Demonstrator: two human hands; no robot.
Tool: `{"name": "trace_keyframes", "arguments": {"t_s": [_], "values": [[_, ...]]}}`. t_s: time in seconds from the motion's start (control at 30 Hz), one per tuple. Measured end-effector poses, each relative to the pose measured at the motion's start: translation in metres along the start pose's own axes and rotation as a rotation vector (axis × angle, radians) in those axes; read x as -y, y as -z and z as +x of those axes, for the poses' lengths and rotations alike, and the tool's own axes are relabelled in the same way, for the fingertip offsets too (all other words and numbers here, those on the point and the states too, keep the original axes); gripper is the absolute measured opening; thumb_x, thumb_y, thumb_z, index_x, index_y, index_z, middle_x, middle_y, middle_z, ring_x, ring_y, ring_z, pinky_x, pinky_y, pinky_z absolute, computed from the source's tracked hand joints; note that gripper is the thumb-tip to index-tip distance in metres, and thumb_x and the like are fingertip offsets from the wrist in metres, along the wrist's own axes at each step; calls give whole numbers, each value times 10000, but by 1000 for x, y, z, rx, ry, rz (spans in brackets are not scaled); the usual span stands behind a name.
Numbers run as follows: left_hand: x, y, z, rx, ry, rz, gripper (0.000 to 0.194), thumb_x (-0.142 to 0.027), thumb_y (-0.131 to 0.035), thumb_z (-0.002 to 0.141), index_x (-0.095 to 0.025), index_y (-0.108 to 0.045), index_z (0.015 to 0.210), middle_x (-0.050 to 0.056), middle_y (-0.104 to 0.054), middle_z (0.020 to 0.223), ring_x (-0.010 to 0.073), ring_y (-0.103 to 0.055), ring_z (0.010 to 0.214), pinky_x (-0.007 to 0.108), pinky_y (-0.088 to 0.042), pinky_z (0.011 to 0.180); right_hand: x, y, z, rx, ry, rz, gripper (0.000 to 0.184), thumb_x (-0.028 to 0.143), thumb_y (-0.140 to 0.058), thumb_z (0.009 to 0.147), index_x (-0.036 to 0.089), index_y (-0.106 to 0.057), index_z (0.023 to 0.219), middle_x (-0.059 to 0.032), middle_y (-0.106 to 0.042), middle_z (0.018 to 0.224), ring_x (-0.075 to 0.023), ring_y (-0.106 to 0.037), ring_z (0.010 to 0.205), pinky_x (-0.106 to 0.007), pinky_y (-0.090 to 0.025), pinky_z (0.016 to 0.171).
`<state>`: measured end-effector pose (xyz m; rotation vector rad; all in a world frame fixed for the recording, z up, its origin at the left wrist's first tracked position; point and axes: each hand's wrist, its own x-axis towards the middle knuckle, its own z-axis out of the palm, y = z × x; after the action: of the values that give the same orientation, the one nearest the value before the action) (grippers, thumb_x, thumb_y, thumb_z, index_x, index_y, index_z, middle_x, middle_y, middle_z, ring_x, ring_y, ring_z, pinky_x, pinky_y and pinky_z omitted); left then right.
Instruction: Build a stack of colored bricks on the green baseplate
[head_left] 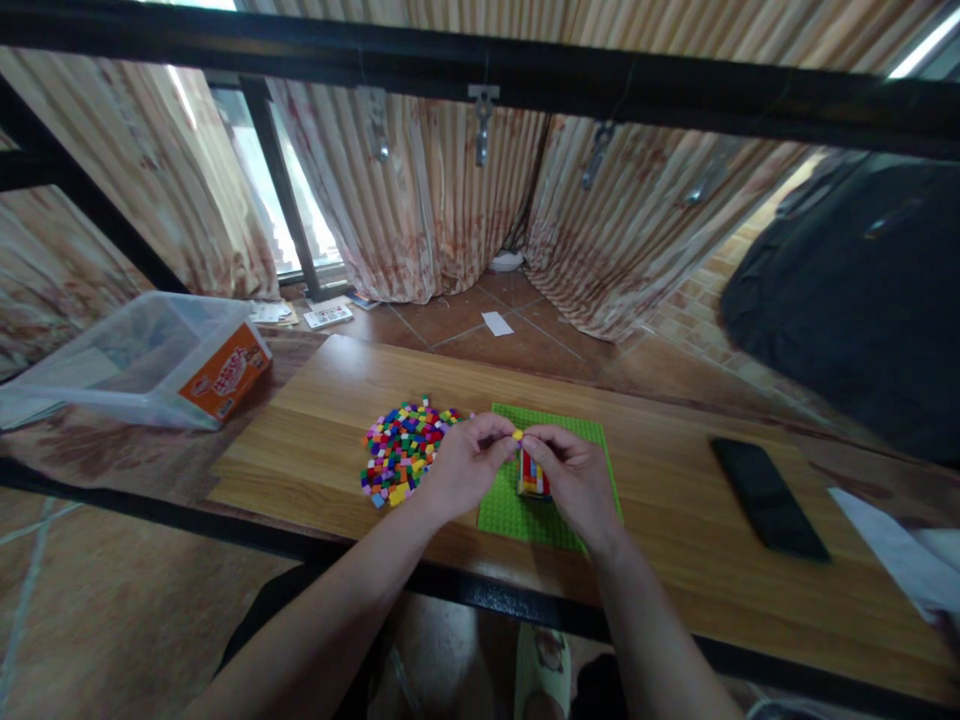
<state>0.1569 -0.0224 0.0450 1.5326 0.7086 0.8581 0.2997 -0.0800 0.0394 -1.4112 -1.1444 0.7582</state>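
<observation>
A small yellow brick point(517, 435) is pinched between the fingertips of my left hand point(471, 462) and my right hand point(574, 470), which meet above the green baseplate point(499, 515). Below them, a small block built of red, yellow, blue and other bricks point(532, 480) stands on the baseplate, partly covered by my right hand. Left of my left hand lies a pile of loose coloured bricks point(409, 450); the hand hides its right edge.
The wooden board point(300, 440) carries the pile, the baseplate and a black phone point(769, 497) at the right. A clear plastic bin point(150, 350) with an orange label sits at the left. White paper point(892, 540) lies beyond the phone. A dark metal bar point(450, 60) crosses overhead.
</observation>
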Motion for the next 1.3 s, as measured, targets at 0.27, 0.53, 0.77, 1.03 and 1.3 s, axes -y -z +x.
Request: {"name": "trace_keyframes", "arguments": {"t_s": [0.27,0.53,0.77,1.03,1.3], "values": [[-5,1,0,24,17,-67,73,-220,-608,813,-149,-624,808,2,-633,716,117,-586,688,245,-462,676,2,6,1,-32,-93,116,243,458,-722,729,226,-758,788,-13,-718,712,-155,-627,622,-277,-507,585],[4,4,4,-68,92,-12,97,-241,-607,804,-147,-606,780,-14,-594,679,111,-579,639,246,-461,637,-10,52,9,-288,-3,-232,232,419,-674,768,203,-754,799,-48,-752,815,-209,-673,786,-342,-518,750],[4,3,3,-37,107,23,97,-237,-595,805,-148,-613,770,-3,-609,680,118,-575,649,251,-456,641,-21,62,7,-178,53,-492,252,426,-621,812,210,-752,805,-60,-721,849,-201,-642,777,-332,-486,712],[2,2,2,-36,115,23,85,-229,-595,800,-151,-617,776,-5,-613,676,117,-571,641,243,-441,621,-36,60,11,-159,28,-462,291,485,-645,782,224,-768,819,-78,-696,980,-219,-641,894,-349,-500,742],[5,2,3,-28,90,41,78,-218,-591,803,-149,-619,779,-3,-617,685,118,-573,645,247,-447,626,-45,57,17,-147,-58,-294,282,471,-703,717,200,-739,788,-59,-714,849,-195,-660,785,-332,-536,680]]}}
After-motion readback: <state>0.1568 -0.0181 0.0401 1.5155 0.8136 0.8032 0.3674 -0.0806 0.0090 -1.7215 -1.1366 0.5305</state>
